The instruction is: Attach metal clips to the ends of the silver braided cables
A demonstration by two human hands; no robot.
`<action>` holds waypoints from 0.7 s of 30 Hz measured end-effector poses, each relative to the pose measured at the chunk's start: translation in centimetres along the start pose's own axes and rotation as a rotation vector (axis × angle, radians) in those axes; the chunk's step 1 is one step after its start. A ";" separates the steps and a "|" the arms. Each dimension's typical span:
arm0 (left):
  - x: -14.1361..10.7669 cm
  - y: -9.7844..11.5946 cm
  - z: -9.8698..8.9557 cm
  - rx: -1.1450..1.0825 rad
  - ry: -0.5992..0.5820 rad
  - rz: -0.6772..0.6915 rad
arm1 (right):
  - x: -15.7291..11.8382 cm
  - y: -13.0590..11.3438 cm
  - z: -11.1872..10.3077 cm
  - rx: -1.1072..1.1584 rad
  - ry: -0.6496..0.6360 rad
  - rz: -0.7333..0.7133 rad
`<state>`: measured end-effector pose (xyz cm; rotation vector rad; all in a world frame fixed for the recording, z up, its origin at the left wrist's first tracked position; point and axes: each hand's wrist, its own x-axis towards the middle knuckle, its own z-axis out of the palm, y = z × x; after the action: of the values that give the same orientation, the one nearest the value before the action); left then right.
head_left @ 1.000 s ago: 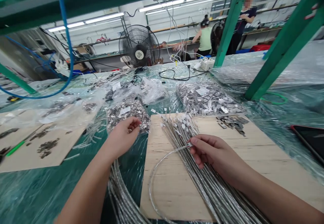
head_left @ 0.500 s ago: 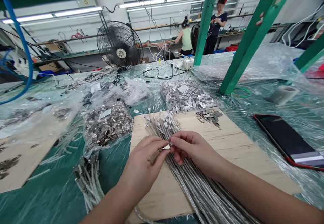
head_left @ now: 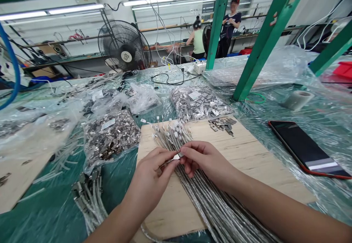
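Note:
Over a bundle of silver braided cables (head_left: 209,199), my left hand (head_left: 154,179) and my right hand (head_left: 205,158) meet with pinched fingertips. A small metal piece (head_left: 180,155) shows at the right thumb and finger. My left thumb and forefinger close from the other side, and what they hold is mostly hidden. The cables lie on a wooden board (head_left: 170,213), their white-tipped ends (head_left: 176,133) fanned out beyond my hands. Flat metal pieces (head_left: 222,125) form a small loose pile at the board's far right.
Bags of small metal parts (head_left: 110,133) and shiny metal parts (head_left: 199,102) lie behind the board. Finished-looking cable ends with metal shells (head_left: 88,188) rest at the left. A phone (head_left: 305,144) lies right, near a film roll (head_left: 298,100) and a green post (head_left: 264,48). A fan (head_left: 125,47) stands behind.
The whole view has shifted slightly, so things appear a little farther left. My hands keep nearly the same pinch over the cables.

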<state>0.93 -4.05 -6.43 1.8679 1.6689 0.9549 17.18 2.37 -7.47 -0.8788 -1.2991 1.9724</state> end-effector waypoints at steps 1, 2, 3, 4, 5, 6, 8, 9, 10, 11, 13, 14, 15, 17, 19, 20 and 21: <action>0.0 0.0 0.0 0.006 0.001 0.007 | 0.0 0.0 0.0 -0.007 0.003 -0.001; 0.0 0.0 0.0 0.013 0.004 0.013 | 0.0 0.0 0.0 -0.017 0.006 -0.001; -0.1 0.0 0.0 0.018 0.008 0.022 | -0.1 0.1 0.0 -0.026 0.008 -0.002; -0.1 0.1 0.0 0.022 0.015 0.031 | 0.0 0.1 -0.1 -0.033 0.005 -0.002; -0.2 0.1 0.1 0.026 0.023 0.039 | 0.0 0.1 -0.1 -0.036 0.001 -0.002; -0.2 0.2 0.1 0.030 0.036 0.046 | 0.0 0.1 -0.1 -0.035 -0.002 -0.001; -0.3 0.2 0.2 0.042 0.060 0.051 | 0.0 0.1 -0.1 -0.031 -0.003 0.001; -0.3 0.2 0.2 0.051 0.065 0.048 | 0.0 0.1 -0.1 -0.032 -0.003 0.004; -0.3 0.1 0.3 0.062 0.065 0.043 | 0.0 0.1 0.0 -0.034 -0.002 0.005; -0.3 0.1 0.3 0.073 0.061 0.038 | 0.0 0.1 0.0 -0.037 -0.001 0.006; -0.2 0.2 0.3 0.089 0.048 0.027 | 0.0 0.1 0.0 -0.042 -0.004 0.007; -0.2 0.2 0.3 0.094 0.045 0.026 | 0.0 0.1 0.0 -0.042 -0.005 0.007; -0.1 0.2 0.2 0.098 0.039 0.027 | 0.0 0.1 0.0 -0.040 -0.005 0.007; -0.1 0.3 0.2 0.105 0.022 0.027 | 0.0 0.2 0.0 -0.033 -0.004 0.008; -0.1 0.3 0.1 0.110 0.001 0.018 | 0.0 0.2 0.0 -0.028 -0.001 0.008; -0.1 0.3 0.1 0.111 -0.009 0.008 | 0.0 0.2 0.0 -0.026 0.003 0.008; -0.1 0.2 0.1 0.111 -0.018 -0.002 | 0.0 0.2 0.0 -0.025 0.006 0.008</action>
<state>1.13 -4.17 -6.36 1.9399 1.7442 0.8581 17.12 2.34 -7.66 -0.9028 -1.3216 1.9623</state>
